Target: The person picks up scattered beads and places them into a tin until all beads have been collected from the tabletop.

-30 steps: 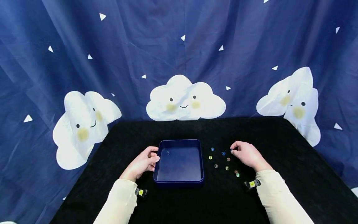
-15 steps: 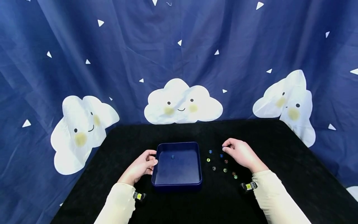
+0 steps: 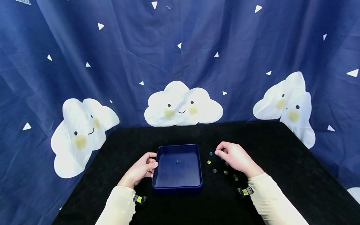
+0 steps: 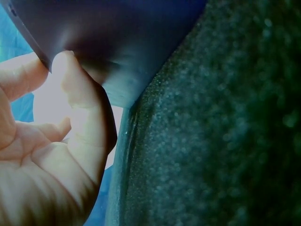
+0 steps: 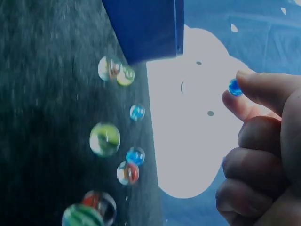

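A square dark blue tray (image 3: pixel 177 189) sits on the black cloth, with one blue glass marble (image 3: pixel 177 162) inside it. My left hand (image 3: pixel 138 172) grips the tray's left side; the left wrist view has its thumb against the tray wall (image 4: pixel 131 28). Between thumb and forefinger, my right hand (image 3: pixel 235 157) pinches another blue marble (image 5: pixel 234 87), held above the cloth right of the tray. Below and around that hand lie several loose glass marbles, among them a yellow one (image 3: pixel 209 162), a blue one (image 3: pixel 211 153) and a green one (image 5: pixel 105 139).
Black cloth (image 3: pixel 185 209) covers the table. Behind it hangs a dark blue curtain (image 3: pixel 126 47) printed with white clouds (image 3: pixel 182 114). The loose marbles form a scattered group to the tray's right, partly hidden by my right hand in the head view.
My right hand has moved left toward the tray with the marble pinched. Inside the tray, the marble has rolled to the right. My left hand stays at the tray, and the head view has shifted slightly.
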{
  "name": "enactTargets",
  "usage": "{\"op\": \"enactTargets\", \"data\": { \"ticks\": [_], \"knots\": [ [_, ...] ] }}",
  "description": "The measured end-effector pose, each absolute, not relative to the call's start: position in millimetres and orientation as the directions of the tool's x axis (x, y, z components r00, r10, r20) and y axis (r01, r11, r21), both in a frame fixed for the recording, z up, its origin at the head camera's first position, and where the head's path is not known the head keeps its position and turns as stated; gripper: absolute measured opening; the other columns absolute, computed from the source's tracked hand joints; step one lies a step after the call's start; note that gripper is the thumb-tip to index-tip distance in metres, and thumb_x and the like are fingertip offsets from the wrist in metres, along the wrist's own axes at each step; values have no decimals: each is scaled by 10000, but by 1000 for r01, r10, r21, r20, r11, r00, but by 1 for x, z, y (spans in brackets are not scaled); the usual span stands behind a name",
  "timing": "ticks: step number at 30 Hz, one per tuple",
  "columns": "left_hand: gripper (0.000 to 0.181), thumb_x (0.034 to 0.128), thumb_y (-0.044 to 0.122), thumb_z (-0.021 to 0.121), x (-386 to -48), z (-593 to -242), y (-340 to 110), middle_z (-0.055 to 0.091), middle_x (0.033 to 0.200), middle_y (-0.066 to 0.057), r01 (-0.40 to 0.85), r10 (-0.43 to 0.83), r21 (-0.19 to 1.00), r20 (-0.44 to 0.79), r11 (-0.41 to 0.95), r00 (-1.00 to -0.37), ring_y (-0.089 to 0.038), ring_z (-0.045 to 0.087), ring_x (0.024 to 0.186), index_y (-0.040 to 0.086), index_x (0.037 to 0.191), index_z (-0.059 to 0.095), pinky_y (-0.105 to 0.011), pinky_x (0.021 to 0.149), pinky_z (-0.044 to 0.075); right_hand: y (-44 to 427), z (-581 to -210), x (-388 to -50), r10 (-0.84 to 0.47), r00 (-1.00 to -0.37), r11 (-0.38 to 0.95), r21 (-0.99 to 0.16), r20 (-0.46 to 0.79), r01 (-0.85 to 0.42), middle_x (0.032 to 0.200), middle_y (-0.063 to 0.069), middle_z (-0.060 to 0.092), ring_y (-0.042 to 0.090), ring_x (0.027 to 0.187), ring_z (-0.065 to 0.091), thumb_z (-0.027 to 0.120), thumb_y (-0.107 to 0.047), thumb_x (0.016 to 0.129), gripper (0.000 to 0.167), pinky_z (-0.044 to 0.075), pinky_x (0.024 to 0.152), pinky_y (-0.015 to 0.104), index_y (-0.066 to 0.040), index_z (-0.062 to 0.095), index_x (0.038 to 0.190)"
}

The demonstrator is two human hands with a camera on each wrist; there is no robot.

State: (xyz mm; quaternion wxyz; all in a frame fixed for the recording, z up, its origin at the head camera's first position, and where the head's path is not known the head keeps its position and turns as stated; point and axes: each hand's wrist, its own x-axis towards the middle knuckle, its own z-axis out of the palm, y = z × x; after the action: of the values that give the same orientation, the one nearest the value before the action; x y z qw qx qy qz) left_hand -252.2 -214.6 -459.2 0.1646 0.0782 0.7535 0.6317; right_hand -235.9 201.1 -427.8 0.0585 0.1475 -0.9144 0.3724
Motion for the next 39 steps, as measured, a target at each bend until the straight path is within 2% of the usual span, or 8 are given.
{"op": "enactTargets", "data": {
  "ticks": [4,7,15,21,26,39],
  "knots": [
    [516,968,82,626,-252,-457,-214,555,1007,-112,-84,322,980,-140,181,-936,-179,576,724,-8,1417,387,-290,608,530,190,-422,-233,-236,-933,723,-593,271,-355,579,-123,511,83,539,512,728,-296,931,64,445,574,308,-294,669,908],
    [515,970,78,625,-252,-457,-214,554,1012,-112,-95,319,977,-152,190,-936,-179,578,726,-3,1419,386,-292,610,530,181,-420,-228,-250,-921,737,-558,299,-382,578,-153,490,54,532,477,741,-281,918,74,430,572,296,-312,675,923],
    [510,968,76,626,-254,-458,-213,550,997,-100,-100,315,977,-157,190,-936,-171,564,723,3,1415,390,-286,603,522,162,-418,-219,-302,-895,726,-530,328,-439,561,-163,443,31,458,410,738,-257,927,93,403,501,280,-263,697,1010],
    [520,967,64,617,-253,-459,-213,542,988,-97,-108,308,975,-165,194,-937,-169,556,719,-11,1422,378,-284,600,518,154,-422,-215,-341,-888,705,-542,307,-458,543,-164,447,24,427,447,719,-225,945,116,420,503,265,-234,691,1057],
    [514,974,66,612,-253,-459,-214,543,995,-101,-105,311,975,-163,197,-936,-170,561,722,-7,1424,375,-286,606,522,148,-424,-214,-361,-868,698,-518,341,-494,554,-178,387,6,440,361,734,-232,930,126,373,476,249,-233,704,1053],
    [514,976,80,617,-252,-460,-214,543,1015,-109,-101,309,974,-162,203,-937,-182,578,737,4,1427,381,-299,621,529,136,-431,-211,-399,-858,686,-516,323,-513,573,-170,398,7,480,380,726,-223,921,139,421,539,237,-247,708,1057]
  ]
}}
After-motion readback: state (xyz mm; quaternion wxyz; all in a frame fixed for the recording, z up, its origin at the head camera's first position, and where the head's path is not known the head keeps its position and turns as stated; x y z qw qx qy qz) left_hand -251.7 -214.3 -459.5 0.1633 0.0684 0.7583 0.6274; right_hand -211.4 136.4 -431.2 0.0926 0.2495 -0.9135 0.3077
